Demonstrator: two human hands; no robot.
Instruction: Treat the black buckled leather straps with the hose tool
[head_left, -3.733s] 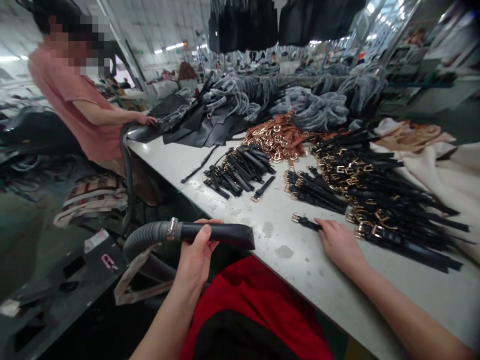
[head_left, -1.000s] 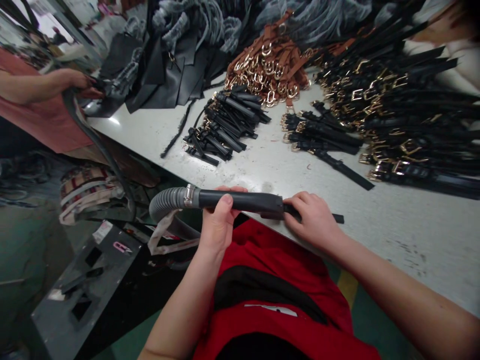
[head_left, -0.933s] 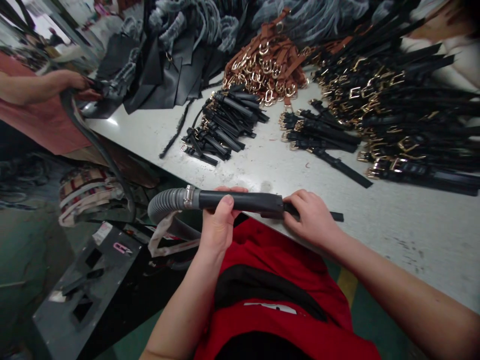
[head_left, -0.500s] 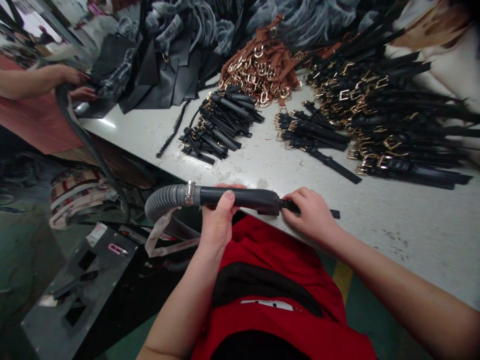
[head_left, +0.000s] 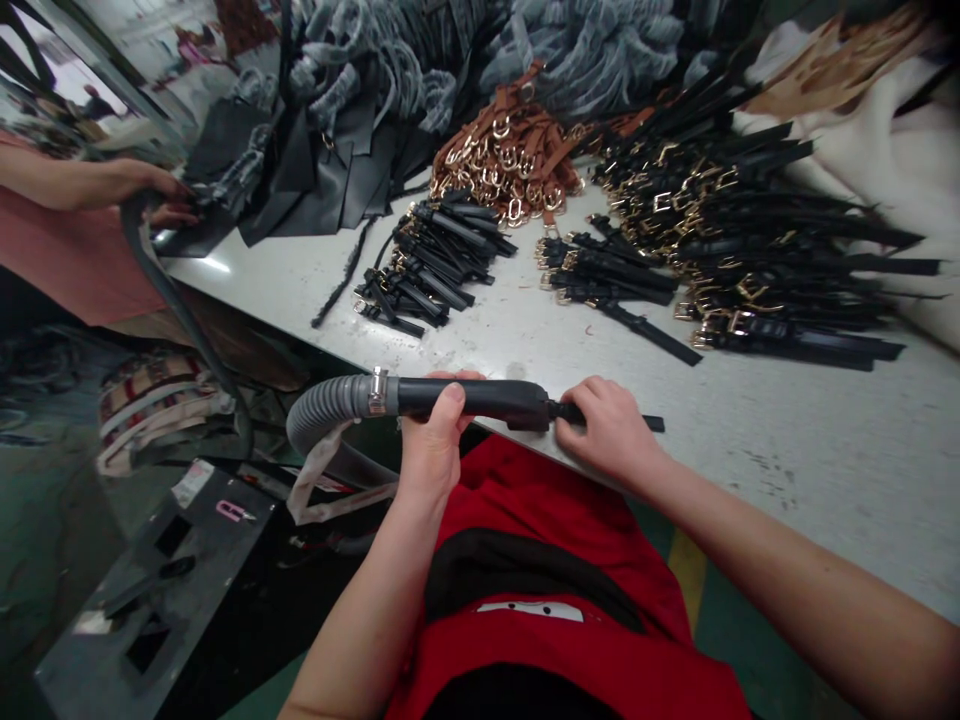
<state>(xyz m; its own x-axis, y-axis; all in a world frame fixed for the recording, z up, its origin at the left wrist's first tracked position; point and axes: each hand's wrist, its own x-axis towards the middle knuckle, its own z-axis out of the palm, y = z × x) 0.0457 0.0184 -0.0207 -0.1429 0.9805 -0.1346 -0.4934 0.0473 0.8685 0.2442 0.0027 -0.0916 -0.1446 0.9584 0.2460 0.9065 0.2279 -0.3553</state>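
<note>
My left hand (head_left: 435, 440) is wrapped round the black handle (head_left: 495, 400) of a hose tool, its thumb lying along the top. A grey corrugated hose (head_left: 322, 405) joins the handle's left end at a metal clamp (head_left: 378, 391). My right hand (head_left: 607, 425) is closed on a short black strap (head_left: 654, 423) at the table's near edge. The strap's left end meets the mouth of the handle, and its right end sticks out past my fingers. My fingers hide the strap's middle.
Black buckled straps lie in a small pile (head_left: 435, 260), a second group (head_left: 607, 265) and a large heap (head_left: 750, 250) on the white table (head_left: 480, 330). Brown straps (head_left: 517, 150) are heaped behind. At left are another person's hand (head_left: 161, 195) and a grey metal box (head_left: 165, 580).
My view has shifted slightly, so the heaps at right sit a little further left. Both hands keep their holds on the handle and the strap.
</note>
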